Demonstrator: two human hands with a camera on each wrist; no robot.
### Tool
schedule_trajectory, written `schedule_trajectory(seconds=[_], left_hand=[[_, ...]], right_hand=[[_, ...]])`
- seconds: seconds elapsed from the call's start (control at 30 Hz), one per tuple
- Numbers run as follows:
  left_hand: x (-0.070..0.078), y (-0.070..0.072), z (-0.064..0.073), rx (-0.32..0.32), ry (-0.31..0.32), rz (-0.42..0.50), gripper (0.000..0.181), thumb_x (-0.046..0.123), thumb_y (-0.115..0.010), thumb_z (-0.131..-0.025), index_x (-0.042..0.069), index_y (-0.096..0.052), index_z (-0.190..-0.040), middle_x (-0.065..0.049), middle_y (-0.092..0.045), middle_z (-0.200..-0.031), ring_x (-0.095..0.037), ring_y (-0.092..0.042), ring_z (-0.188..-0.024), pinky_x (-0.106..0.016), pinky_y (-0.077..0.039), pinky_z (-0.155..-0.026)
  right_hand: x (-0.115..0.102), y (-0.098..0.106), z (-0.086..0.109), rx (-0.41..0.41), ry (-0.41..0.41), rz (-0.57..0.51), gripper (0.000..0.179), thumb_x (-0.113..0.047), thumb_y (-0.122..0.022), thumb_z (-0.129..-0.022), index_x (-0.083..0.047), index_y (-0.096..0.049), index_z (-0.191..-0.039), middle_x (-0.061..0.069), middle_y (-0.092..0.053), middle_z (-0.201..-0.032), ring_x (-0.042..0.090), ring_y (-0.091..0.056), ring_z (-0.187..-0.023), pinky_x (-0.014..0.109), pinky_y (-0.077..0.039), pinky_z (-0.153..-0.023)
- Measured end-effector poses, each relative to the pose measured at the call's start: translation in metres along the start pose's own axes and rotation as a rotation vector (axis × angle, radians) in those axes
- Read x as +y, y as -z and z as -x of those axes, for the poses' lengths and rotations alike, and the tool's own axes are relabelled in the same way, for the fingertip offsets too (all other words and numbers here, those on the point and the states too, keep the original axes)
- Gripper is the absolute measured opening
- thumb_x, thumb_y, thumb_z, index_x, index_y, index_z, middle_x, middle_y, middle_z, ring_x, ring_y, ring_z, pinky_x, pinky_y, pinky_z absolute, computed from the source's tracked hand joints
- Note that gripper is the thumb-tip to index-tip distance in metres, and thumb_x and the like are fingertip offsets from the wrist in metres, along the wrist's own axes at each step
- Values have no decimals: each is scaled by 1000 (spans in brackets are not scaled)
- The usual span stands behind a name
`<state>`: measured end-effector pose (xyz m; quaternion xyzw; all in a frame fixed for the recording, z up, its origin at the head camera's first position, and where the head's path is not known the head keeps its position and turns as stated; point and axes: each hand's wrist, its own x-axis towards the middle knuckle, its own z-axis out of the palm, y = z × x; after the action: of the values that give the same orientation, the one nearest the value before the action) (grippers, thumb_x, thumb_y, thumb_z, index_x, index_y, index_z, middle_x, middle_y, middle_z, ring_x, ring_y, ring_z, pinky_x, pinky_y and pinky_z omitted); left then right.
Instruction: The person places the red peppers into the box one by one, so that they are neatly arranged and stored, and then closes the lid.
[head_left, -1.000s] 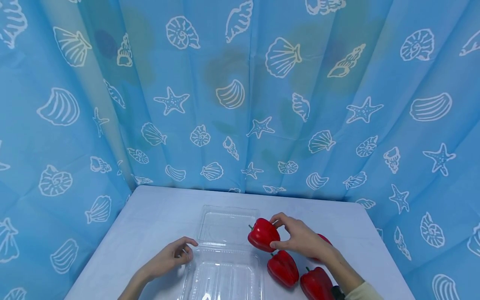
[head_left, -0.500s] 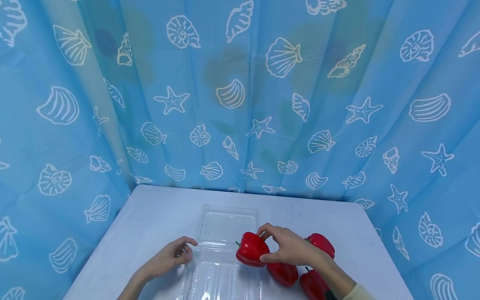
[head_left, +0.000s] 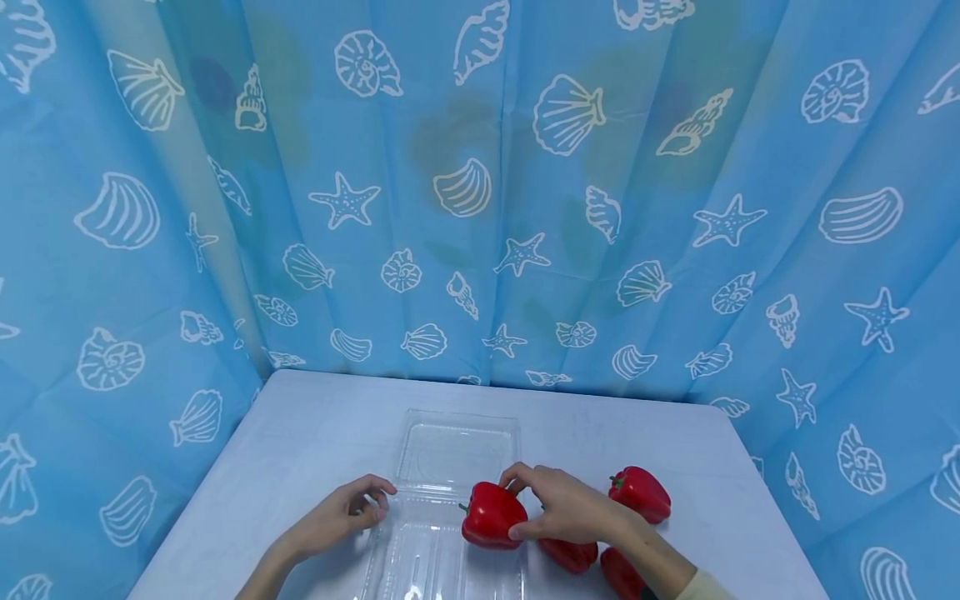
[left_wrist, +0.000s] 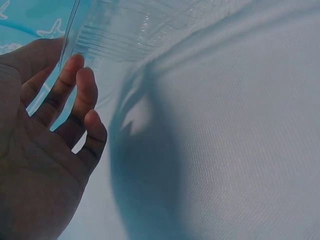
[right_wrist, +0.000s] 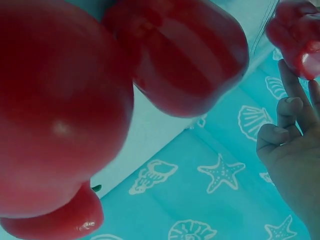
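My right hand (head_left: 562, 504): fingers clamped on a pepper (head_left: 491, 518), raised over the right side of the box (head_left: 427, 550), stem toward box's left. Right hand's nearer. Left hand (head_left: 345, 512) at box's left rim; pinching, can't tell. Three other peppers (head_left: 640, 493) right of box.

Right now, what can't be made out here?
Head view: near end of the clear box, cut off by the bottom edge.
Head view: part of the nearest loose pepper, behind the right forearm.
Head view: whether the held pepper touches the clear box, its underside being turned away.
Right wrist view: part of the held pepper, beyond the right edge.
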<state>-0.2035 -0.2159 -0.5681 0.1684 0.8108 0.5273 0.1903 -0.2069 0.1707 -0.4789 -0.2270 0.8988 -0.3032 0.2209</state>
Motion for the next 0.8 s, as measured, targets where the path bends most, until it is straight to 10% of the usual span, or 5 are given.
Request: schedule_trajectory(seconds=[0.8], left_hand=[[4, -2, -1, -5, -8, 13, 34, 20, -63, -99, 7, -59, -130, -12, -61, -112, -23, -62, -89, -30, -51, -74]], right_hand=[[-5, -20, -5, -44, 19, 178, 80, -38, -94, -65, -44, -52, -133, -17, -62, -118, 11, -58, -107, 33, -56, -78]])
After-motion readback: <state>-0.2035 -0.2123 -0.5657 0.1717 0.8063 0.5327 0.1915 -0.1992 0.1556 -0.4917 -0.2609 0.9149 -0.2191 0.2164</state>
